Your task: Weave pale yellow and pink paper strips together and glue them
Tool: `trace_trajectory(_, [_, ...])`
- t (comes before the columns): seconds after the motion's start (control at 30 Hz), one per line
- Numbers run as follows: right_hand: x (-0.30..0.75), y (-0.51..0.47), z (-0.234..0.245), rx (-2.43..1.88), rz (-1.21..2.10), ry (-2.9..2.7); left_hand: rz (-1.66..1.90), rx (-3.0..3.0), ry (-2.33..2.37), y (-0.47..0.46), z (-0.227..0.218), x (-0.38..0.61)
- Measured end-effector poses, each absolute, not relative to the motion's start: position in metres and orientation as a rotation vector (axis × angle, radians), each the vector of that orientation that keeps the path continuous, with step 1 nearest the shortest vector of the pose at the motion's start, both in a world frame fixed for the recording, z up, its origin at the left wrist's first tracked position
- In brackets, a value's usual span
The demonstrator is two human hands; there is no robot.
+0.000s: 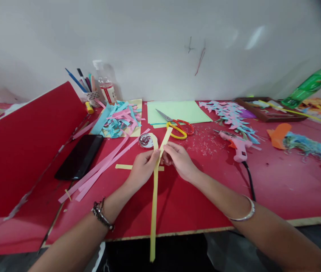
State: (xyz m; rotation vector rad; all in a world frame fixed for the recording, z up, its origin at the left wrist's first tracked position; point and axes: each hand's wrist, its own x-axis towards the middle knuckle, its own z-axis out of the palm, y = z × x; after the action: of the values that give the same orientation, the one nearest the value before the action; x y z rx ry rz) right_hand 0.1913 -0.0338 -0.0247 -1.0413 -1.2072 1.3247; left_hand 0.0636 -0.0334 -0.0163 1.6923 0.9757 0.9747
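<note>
My left hand (144, 165) and my right hand (179, 160) meet above the red table, both pinching yellow paper strips (154, 204). One long end hangs down past the table's front edge. Two shorter ends rise from my fingers in a V shape. Where the strips cross, my fingertips partly hide them. Another yellow strip (123, 166) lies flat on the table behind my left hand. Just beyond my hands sits a small round dish (145, 141) with dark reddish bits in it. Scissors (177, 126) with red and yellow handles lie behind, blades spread.
Pink strips (100, 166) and a black phone (79, 156) lie left, beside a standing red board (32, 151). Blue and pink cuttings (119, 119) and pale green sheets (177, 111) are at the back. A pink glue gun (238, 146) with a cord lies right, near a green bottle (310, 85).
</note>
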Motion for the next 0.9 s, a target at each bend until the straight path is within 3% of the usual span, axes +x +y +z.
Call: trace_trajectory(0.9, [0.1889, -0.0376, -0.0209, -1.056, 1.318, -1.334, 1.071, 1.716, 1.174, -0.0333, -0.0198, 0.0593])
